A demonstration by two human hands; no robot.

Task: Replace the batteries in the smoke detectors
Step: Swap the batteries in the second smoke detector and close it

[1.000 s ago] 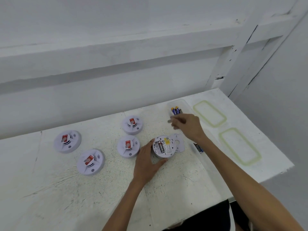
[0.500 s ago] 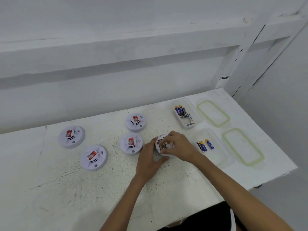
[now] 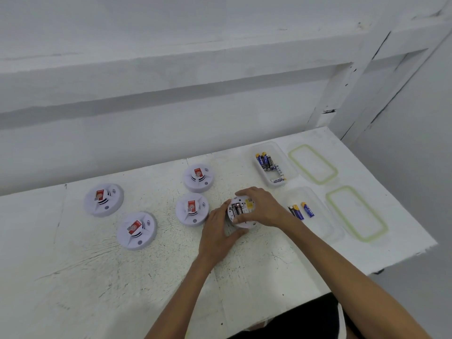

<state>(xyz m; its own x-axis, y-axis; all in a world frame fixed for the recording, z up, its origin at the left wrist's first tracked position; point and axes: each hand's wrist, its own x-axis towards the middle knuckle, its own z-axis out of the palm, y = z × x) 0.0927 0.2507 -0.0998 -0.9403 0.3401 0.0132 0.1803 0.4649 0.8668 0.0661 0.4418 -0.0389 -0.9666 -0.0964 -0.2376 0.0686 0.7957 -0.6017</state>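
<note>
An opened white smoke detector (image 3: 241, 211) lies back-side up on the table (image 3: 97, 277), its battery bay showing dark batteries. My left hand (image 3: 219, 231) grips its left rim. My right hand (image 3: 260, 206) wraps over its top and right side, thumb near the batteries. Several closed detectors with red stickers lie to the left, the nearest one (image 3: 192, 209) almost touching my left hand. A far clear tub (image 3: 271, 165) holds several blue batteries. A near clear tub (image 3: 305, 211) holds three blue-and-yellow batteries (image 3: 300, 210). The detector's loose cover is hidden.
Two clear lids with green seals lie right of the tubs, a far lid (image 3: 313, 163) and a near lid (image 3: 357, 212). The table's right edge runs close behind them. A white wall with a ledge backs the table.
My right hand came back from the far battery tub to the opened detector and now covers its right side. The left hand stayed on the detector. The loose cover is no longer visible.
</note>
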